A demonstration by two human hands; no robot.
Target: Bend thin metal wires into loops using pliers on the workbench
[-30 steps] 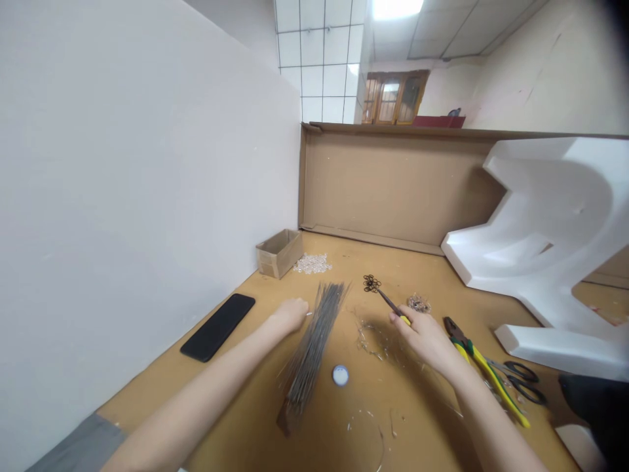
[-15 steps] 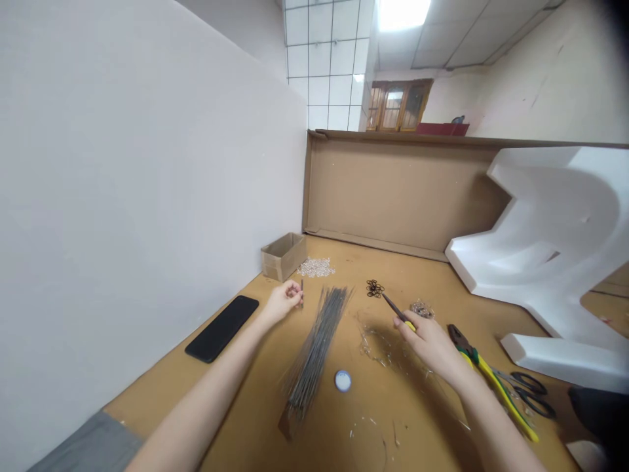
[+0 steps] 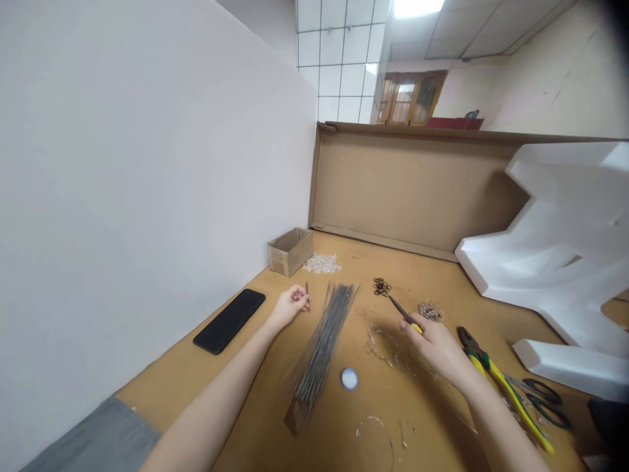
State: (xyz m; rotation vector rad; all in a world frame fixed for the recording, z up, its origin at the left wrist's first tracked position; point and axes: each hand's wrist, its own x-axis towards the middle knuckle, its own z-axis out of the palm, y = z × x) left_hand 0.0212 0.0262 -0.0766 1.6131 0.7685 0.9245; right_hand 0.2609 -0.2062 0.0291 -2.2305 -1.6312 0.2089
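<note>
My left hand (image 3: 291,304) is pinched on a short, thin dark stick (image 3: 307,289) that stands upright beside the fingertips. A bundle of grey metal wires (image 3: 327,344) lies just to the right of it. My right hand (image 3: 433,341) is wrapped round a slim dark pointed tool with a yellow grip (image 3: 401,309); its exact kind is hard to make out. The tool's tip is close to a small heap of black rings (image 3: 381,287). Near the right fingers are a pile of shiny metal bits (image 3: 431,311) and loose thin wire (image 3: 381,344).
A small cardboard box (image 3: 289,255) stands beside clear beads (image 3: 323,263). A black phone (image 3: 229,321) lies at left, a round white lid (image 3: 349,378) in the middle. Yellow-green pliers (image 3: 506,387), scissors (image 3: 545,400) and white foam (image 3: 540,246) are at right.
The view has shifted slightly, so everything sits a little further right. Both hands keep their grips and have hardly moved relative to the table.
</note>
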